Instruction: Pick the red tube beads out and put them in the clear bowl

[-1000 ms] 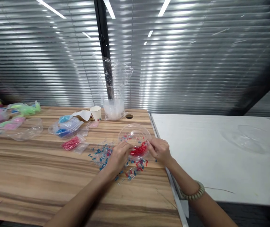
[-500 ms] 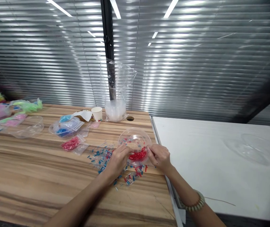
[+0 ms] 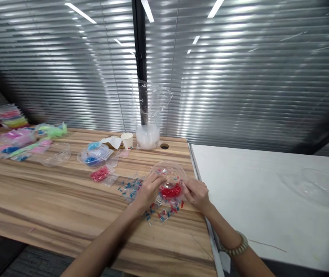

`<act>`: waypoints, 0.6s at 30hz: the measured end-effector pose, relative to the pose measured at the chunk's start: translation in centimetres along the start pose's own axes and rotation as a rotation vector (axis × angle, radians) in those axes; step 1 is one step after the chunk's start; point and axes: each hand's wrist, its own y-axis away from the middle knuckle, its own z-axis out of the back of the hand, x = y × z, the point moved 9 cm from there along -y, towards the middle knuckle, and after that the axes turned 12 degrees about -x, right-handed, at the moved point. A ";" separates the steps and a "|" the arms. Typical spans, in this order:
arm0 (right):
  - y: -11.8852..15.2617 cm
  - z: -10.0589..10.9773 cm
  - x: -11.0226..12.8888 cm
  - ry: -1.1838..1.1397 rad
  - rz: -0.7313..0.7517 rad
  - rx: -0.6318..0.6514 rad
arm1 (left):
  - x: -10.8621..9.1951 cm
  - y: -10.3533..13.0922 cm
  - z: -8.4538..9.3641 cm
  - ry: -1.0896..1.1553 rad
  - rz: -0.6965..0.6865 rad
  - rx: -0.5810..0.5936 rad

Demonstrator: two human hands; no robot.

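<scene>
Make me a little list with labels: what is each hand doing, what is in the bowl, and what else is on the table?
left hand: at the near left rim of the clear bowl, fingers curled
right hand: at the bowl's near right rim
in the bowl: a heap of red beads
beside the bowl: loose blue and red beads on the wooden table
further left: small bag of red beads, bag of blue beads
at the back: paper cup

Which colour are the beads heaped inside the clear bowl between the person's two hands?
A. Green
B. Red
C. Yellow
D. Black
B: the clear bowl holds a heap of red beads, with the left hand and the right hand at its near rim on the wooden table.
</scene>
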 end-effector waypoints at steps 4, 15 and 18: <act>0.3 0.0 -0.4 -0.005 -0.029 0.000 | 0.9 -1.0 1.8 -0.007 0.101 -0.109; -0.3 0.4 -1.6 0.020 -0.046 -0.066 | 7.8 0.3 1.3 0.336 0.794 -0.094; -0.4 0.7 -2.1 0.042 -0.059 -0.089 | 8.4 0.8 0.9 0.420 0.917 -0.085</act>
